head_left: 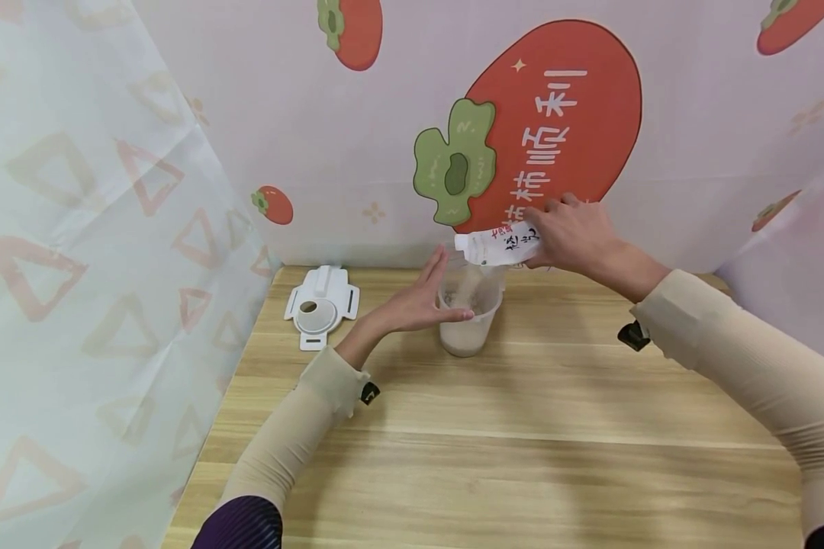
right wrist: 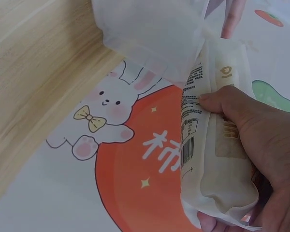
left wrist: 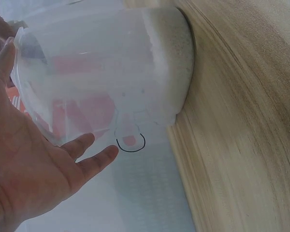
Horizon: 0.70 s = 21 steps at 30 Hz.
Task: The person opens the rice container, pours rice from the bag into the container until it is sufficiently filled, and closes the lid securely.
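A translucent plastic container (head_left: 468,335) stands on the table near the wall, pale grains layered in its bottom. The left hand (head_left: 422,299) spans its rim from the left, thumb across the front and fingers reaching up the far side; in the left wrist view the fingers (left wrist: 99,162) are spread and fairly straight. Above the container, the right hand (head_left: 577,236) grips a white packet (head_left: 500,245) with handwritten marks, tilted with its end over the opening. A pale stream of grains (head_left: 468,282) falls from it into the container. Printing and a barcode show on the packet (right wrist: 195,145).
On the table's left lies a white slotted plastic piece (head_left: 316,309) with a round raised part and a dark hole. The wooden table (head_left: 522,457) meets a patterned back wall (head_left: 357,152), and a patterned sheet (head_left: 110,267) hangs along the left side.
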Each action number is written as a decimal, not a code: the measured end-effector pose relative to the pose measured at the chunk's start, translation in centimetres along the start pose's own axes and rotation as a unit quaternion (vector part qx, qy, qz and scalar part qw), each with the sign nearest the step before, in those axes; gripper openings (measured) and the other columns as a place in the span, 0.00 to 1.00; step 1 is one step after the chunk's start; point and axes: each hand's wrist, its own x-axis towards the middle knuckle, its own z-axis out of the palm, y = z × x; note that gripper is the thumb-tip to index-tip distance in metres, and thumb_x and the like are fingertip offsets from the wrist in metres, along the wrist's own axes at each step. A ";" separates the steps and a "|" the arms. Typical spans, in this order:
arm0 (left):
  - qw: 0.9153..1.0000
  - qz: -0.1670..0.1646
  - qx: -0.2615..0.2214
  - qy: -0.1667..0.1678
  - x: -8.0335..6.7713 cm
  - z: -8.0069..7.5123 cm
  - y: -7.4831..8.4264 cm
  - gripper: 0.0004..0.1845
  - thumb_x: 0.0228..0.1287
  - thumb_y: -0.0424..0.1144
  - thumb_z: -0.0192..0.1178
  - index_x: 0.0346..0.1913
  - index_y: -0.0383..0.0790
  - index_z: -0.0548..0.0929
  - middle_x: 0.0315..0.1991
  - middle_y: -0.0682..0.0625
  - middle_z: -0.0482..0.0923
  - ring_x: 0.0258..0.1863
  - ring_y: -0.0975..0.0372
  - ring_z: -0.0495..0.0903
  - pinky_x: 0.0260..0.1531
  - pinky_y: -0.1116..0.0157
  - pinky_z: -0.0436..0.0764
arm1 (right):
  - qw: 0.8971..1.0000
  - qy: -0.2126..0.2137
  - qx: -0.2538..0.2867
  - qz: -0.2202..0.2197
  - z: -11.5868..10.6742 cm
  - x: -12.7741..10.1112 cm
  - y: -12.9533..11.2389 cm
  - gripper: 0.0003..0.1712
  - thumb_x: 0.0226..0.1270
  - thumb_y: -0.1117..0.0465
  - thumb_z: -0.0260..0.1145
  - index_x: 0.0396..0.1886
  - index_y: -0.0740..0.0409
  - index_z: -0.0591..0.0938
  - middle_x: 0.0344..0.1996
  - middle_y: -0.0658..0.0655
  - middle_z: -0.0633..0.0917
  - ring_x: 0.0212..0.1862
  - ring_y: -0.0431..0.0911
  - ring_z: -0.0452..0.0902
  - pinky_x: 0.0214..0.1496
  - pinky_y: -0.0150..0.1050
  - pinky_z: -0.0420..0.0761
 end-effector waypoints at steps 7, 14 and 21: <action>1.000 0.003 -0.004 0.000 0.0 0.0 0.1 0.67 0.64 0.72 0.64 0.85 0.57 0.25 0.87 0.56 0.20 0.75 0.48 0.70 0.59 0.50 0.83 | 1.000 -0.003 0.000 0.003 -0.1 0.2 0.1 0.44 0.52 0.42 0.84 0.65 0.56 0.80 0.50 0.71 0.86 0.44 0.63 0.79 0.34 0.58 0.85; 1.000 0.003 -0.005 -0.001 -0.1 0.0 0.1 0.66 0.65 0.71 0.64 0.85 0.57 0.25 0.87 0.56 0.20 0.76 0.48 0.68 0.62 0.49 0.81 | 1.000 -0.004 -0.003 0.003 -0.2 0.4 0.2 0.42 0.53 0.43 0.84 0.64 0.55 0.80 0.50 0.71 0.86 0.44 0.62 0.78 0.33 0.58 0.85; 1.000 0.006 -0.005 0.000 0.0 -0.1 0.1 0.66 0.64 0.71 0.65 0.86 0.56 0.26 0.87 0.54 0.21 0.76 0.49 0.69 0.60 0.50 0.83 | 1.000 -0.004 -0.008 0.002 -0.3 0.5 0.1 0.42 0.53 0.43 0.83 0.64 0.56 0.80 0.51 0.71 0.86 0.44 0.62 0.77 0.35 0.59 0.85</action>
